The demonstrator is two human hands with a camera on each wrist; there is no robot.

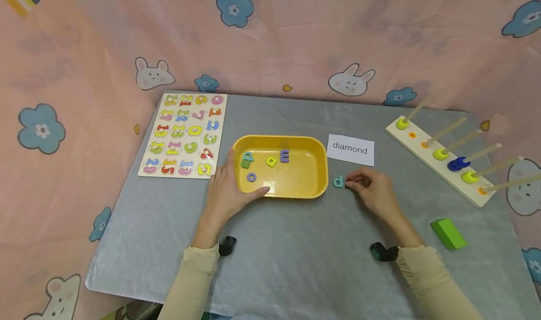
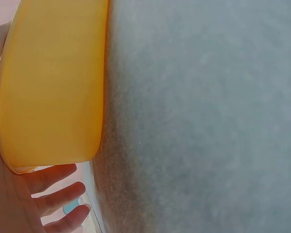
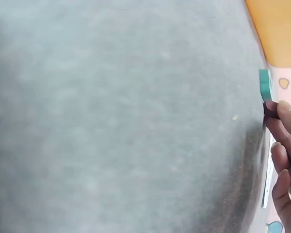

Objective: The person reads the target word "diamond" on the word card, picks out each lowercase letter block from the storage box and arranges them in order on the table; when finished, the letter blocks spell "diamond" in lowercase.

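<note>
With the right fingers (image 1: 360, 172) clamped on a small dark piece (image 3: 270, 111), a teal letter (image 1: 341, 181) just left of their tips, and the left fingers (image 1: 230, 164) spread against the yellow tray (image 1: 297, 187), it seems best to lay the piece flat without nudging that letter

Grey table (image 1: 296, 254): number board (image 1: 182, 136), yellow tray (image 1: 310, 167), "diamond" card (image 1: 351, 150), teal letter d (image 1: 340, 181), peg stand (image 1: 445, 170), green block (image 1: 449, 233).
</note>
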